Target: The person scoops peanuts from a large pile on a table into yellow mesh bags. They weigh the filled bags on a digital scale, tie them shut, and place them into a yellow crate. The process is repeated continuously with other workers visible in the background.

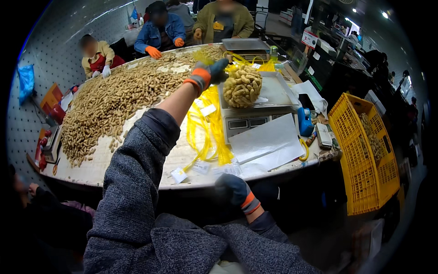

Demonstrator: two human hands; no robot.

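Note:
My left hand (pixel 217 71), in a grey and orange work glove, reaches over the table with its fingers curled on the neck of a yellow mesh bag of peanuts (pixel 243 87). Loose mesh sticks out above that hand, blurred. The full bag is at the left side of a digital scale's metal pan (pixel 279 90); whether it rests there I cannot tell. Low at the table's front edge is my right hand (pixel 232 189), gloved and blurred, its fingers bent and partly hidden. Empty yellow mesh bags (pixel 214 130) with white tags lie left of the scale.
A large heap of peanuts (pixel 119 92) covers the table's left and far side. White sheets (pixel 267 140) overlap the scale's front, beside a blue tape dispenser (pixel 305 121). A yellow plastic crate (pixel 359 164) holding peanuts stands right. Several people are around the table.

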